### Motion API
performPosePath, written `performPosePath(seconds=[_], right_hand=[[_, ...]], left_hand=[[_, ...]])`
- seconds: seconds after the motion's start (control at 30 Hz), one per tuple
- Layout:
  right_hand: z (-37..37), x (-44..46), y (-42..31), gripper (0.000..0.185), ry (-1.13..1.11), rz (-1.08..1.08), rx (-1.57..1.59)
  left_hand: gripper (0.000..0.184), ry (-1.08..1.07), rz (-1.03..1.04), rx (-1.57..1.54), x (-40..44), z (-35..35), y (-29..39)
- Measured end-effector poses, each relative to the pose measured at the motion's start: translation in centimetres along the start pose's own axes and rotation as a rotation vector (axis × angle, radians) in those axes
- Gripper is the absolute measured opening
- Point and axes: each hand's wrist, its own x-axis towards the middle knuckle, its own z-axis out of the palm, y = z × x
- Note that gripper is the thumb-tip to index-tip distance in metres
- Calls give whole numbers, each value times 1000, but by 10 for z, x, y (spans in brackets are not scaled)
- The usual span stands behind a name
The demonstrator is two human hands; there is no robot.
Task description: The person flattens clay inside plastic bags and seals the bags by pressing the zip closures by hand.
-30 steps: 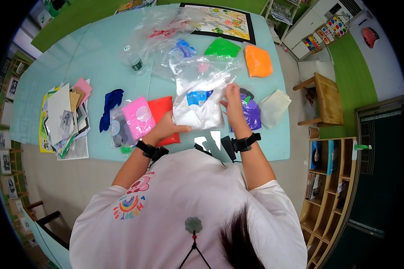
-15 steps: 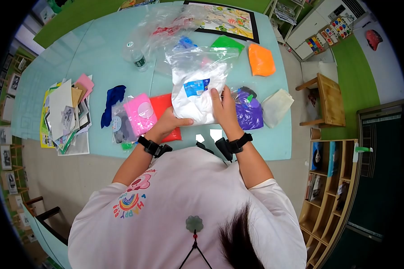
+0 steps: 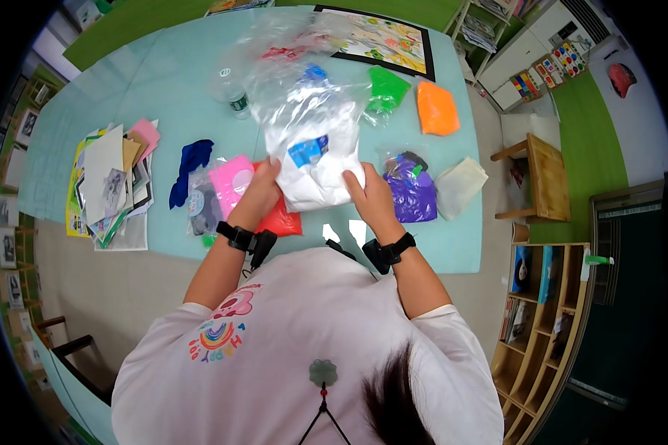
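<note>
Between my two hands is a clear zip bag of white soft material point(image 3: 319, 182) with a blue label, held above the near part of the table. My left hand point(image 3: 263, 189) grips its left edge, while my right hand point(image 3: 375, 199) pinches the lower right side with the thumb on top. Under and beside my left hand lie a red packet point(image 3: 280, 221), a pink packet point(image 3: 230, 176) and a grey packet point(image 3: 202, 208). Right of my right hand is a purple packet point(image 3: 412, 199), with a cream-coloured packet point(image 3: 461, 188) farther right.
A green packet point(image 3: 387, 89) and an orange packet point(image 3: 438, 109) lie beyond the bag. Crumpled clear plastic point(image 3: 274, 37), a bottle point(image 3: 237, 102) and a framed picture point(image 3: 386, 41) are farther back. Dark blue material point(image 3: 191, 172) and a paper pile point(image 3: 104, 174) lie left.
The white bag has tilted and shifted slightly left, its clear top now leaning left. My left hand has moved up from its lower corner to its left edge; my right hand has slid lower.
</note>
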Motion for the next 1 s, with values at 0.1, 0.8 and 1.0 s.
performPosePath(seconds=[0.1, 0.8, 1.0], right_hand=[[-3, -5, 1, 47, -173, 65, -99], [-26, 8, 14, 14, 190, 44, 518], [-24, 7, 3, 28, -27, -50, 230]], left_hand=[[49, 59, 76, -8, -2, 9, 21], [30, -203, 296, 620, -15, 31, 6], [25, -223, 258, 771, -4, 7, -25]])
